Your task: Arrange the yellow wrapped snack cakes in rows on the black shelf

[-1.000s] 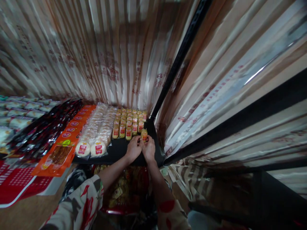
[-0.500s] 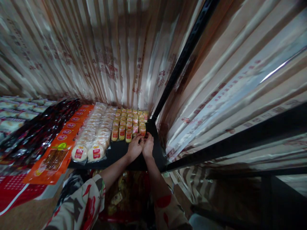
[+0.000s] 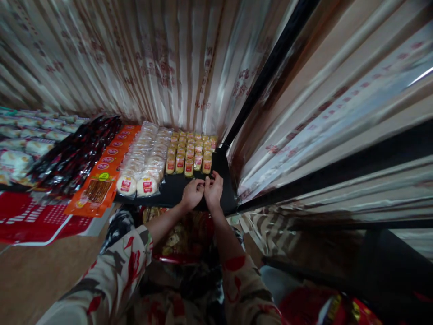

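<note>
On the black shelf point(image 3: 176, 184), small yellow snack packs point(image 3: 189, 168) with red labels stand in several neat rows. My left hand point(image 3: 192, 194) is just in front of these rows, its loosely curved fingers pointing right. Beside it is my right hand point(image 3: 214, 192), its forefinger stretched toward the rightmost front pack and its thumb apart. The fingertips of both hands nearly meet. I see nothing between them, and a small gap separates them from the packs.
Left of the yellow packs lie clear-wrapped round white cakes point(image 3: 147, 186), orange snack bags point(image 3: 99, 192), dark glossy packets point(image 3: 76, 158) and white packets point(image 3: 40, 146). A red container point(image 3: 177, 258) of golden-wrapped pieces sits below the shelf. A black post point(image 3: 250, 101) rises at the corner before pleated curtains point(image 3: 189, 72).
Both hands have drawn back from the front row of yellow packs, which they touched before. The view has tilted down, showing more of the floor and the container below.
</note>
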Motion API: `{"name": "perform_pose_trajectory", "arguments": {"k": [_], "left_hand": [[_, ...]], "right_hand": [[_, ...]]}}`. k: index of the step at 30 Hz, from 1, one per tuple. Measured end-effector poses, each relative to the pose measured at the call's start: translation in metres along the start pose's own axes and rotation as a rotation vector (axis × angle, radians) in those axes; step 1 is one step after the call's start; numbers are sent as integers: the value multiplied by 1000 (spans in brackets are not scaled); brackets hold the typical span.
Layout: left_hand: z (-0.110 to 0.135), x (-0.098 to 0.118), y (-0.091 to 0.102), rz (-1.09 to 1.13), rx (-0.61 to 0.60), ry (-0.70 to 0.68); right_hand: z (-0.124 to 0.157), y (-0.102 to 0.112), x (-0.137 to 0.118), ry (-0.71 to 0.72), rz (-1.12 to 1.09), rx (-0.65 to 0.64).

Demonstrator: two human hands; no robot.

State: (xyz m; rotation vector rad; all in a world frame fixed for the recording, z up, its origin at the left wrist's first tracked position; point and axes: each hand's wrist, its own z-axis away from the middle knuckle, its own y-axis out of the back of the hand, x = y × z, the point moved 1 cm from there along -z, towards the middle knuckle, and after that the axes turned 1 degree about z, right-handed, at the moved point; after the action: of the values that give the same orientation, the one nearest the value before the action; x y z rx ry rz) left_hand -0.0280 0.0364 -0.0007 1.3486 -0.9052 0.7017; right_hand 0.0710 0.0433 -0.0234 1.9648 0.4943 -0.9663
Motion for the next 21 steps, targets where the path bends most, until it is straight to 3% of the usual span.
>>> {"name": "perform_pose_trajectory", "arguments": {"k": [4, 10, 12, 17, 21], "left_hand": [[35, -17, 9, 82, -118, -7], [92, -45, 23, 25, -227, -39], [108, -59, 26, -44, -294, 24], [141, -104, 34, -464, -530, 254], [159, -130, 37, -587, -606, 313]], "right_hand": [[40, 14, -8, 16, -67, -58], [102, 22, -11, 149, -66, -339], [120, 17, -8, 169, 15, -474], [160, -5, 12, 50, 416, -1011], [179, -17, 26, 14, 515, -1121]]}}
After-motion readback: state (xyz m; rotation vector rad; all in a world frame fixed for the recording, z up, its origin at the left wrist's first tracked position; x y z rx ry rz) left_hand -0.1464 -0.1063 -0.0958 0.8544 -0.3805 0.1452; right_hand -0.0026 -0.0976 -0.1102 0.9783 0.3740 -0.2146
